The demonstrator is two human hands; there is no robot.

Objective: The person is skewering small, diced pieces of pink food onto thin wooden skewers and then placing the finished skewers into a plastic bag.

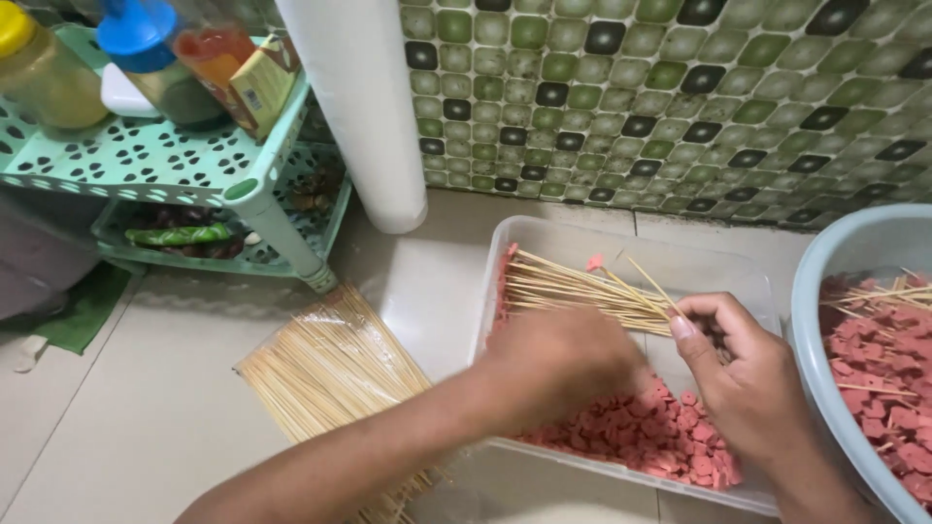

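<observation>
My left hand (558,364) reaches across into a clear plastic container (544,238) and hovers over pink sausage pieces (646,437) piled along its near side; its fingers are hidden behind the hand. My right hand (743,374) pinches a thin bamboo skewer (646,281) by its near end, angled up to the left. A bundle of loaded skewers (573,291) lies across the far part of the container, pink pieces at their left tips.
A packet of bare bamboo skewers (330,374) lies on the tiled floor to the left. A grey-blue basin (840,267) with finished skewers stands at the right. A white pipe (364,116), a green plastic shelf (146,160) with bottles, and a mosaic wall (680,97) are behind.
</observation>
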